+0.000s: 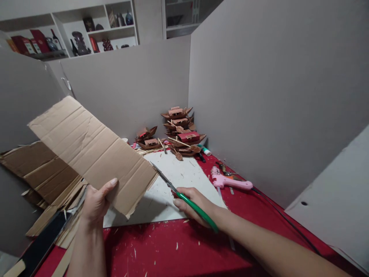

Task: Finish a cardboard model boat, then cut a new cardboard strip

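Over the red bench, whose near side is littered with pale shavings, both of the person's hands are occupied. The left hand pinches a creased cardboard sheet, thumb flat on the upper face, the other fingers hidden beneath. The right hand has its fingers curled around the green handle of the scissors; the blades meet the sheet's right-hand corner, though whether they are parted cannot be told.

The sheet is raised and tilted, partly over a white board. No cut runs across it, so the cutting seems barely begun, with nearly all the cardboard left. Further cardboard pieces are heaped at the left.

Right of the board lies a pink glue gun. Beyond, small wooden boats are stacked near the corner; several, with roofs and oars, look largely built. A grey partition closes off the bench, and behind it stands a white shelf unit holding ornaments.
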